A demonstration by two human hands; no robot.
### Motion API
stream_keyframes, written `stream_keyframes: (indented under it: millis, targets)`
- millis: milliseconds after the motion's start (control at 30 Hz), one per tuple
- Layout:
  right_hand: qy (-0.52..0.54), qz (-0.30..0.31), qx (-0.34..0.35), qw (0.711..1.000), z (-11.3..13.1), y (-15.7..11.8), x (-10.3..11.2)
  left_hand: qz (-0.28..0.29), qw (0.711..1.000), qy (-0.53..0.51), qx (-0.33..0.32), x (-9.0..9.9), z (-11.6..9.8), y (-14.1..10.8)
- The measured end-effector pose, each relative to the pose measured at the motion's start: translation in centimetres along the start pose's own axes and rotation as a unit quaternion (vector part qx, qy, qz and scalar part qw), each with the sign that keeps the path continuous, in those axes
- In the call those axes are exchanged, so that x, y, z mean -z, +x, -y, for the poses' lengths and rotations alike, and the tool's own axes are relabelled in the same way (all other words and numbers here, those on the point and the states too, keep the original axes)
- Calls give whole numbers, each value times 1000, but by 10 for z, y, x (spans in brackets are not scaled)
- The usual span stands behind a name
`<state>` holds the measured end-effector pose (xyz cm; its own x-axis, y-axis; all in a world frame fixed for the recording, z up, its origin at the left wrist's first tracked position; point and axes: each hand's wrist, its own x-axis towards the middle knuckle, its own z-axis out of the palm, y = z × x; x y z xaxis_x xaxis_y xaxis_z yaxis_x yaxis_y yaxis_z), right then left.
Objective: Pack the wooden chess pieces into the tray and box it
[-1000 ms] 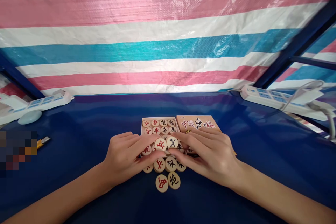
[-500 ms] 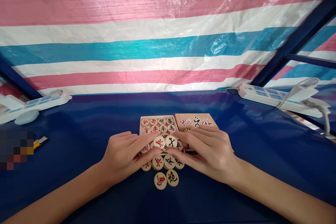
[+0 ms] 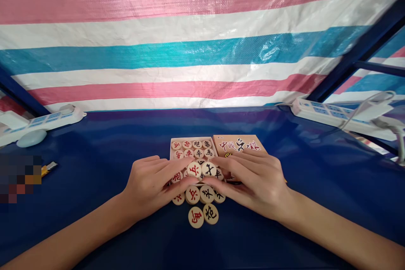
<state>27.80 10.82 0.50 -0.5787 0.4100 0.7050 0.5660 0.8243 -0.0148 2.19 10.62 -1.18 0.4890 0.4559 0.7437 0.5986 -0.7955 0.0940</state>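
Red-marked disc point(image 3: 194, 170) was clamped in left hand point(image 3: 148, 180), black-marked disc point(image 3: 209, 169) in right hand point(image 3: 257, 181); box point(image 3: 191, 139) had far rows filled, near discs point(image 3: 195, 217) unboxed.

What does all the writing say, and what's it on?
"中國象棋": box lid, third character stylised; yellow writing half hidden
"馬", red: lowest left piece
"炮", black: piece beside it
"兵", red: piece in left hand
"馬", "車", "卒", "馬": second-row pieces in box
Too unclear: piece in right hand, other markings
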Motion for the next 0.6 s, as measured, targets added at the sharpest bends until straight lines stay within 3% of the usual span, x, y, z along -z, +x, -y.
stream_keyframes:
  millis: [600]
  targets:
    - [0, -2, 31, 1000, -1, 1, 0, 2, 999, -33, 11, 0, 4, -2]
